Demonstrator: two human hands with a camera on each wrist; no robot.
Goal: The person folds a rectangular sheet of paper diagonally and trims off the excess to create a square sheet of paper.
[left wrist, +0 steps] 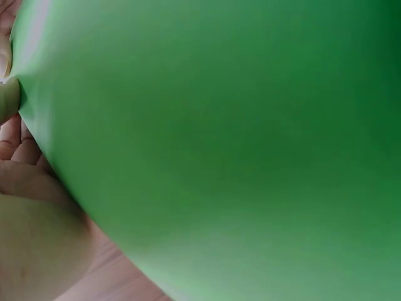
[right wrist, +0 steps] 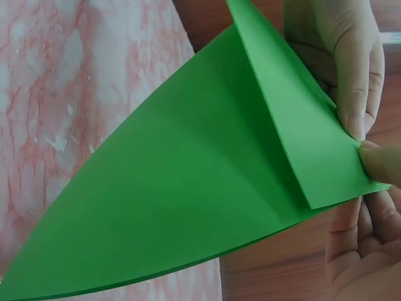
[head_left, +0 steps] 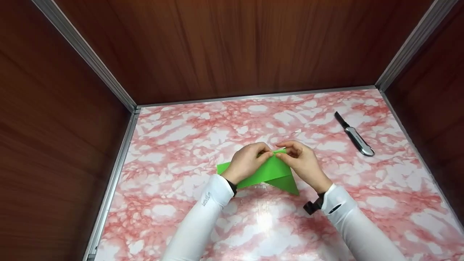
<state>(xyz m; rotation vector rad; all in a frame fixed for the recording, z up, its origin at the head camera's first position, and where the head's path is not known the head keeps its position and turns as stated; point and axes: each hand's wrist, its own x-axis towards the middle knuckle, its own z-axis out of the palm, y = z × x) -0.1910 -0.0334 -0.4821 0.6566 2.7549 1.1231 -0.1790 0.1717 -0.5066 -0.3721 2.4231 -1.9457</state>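
Observation:
A folded sheet of green paper (head_left: 270, 172) is between my two hands over the middle of the table. My left hand (head_left: 248, 159) pinches its far edge between thumb and fingers. Close beside it, my right hand (head_left: 302, 161) pinches the same edge, the two thumb tips almost meeting. In the right wrist view a narrow flap of the green paper (right wrist: 307, 138) is folded over along that edge, and a wide pointed part hangs toward the camera. The paper fills most of the left wrist view, hiding much of the hands there.
On the right of the table lies a folding knife (head_left: 354, 134) with a black blade out and a silver-and-black handle. The red-and-white marbled table (head_left: 174, 145) is bordered by dark wood panels (head_left: 224, 47) at the back and both sides, with metal edging.

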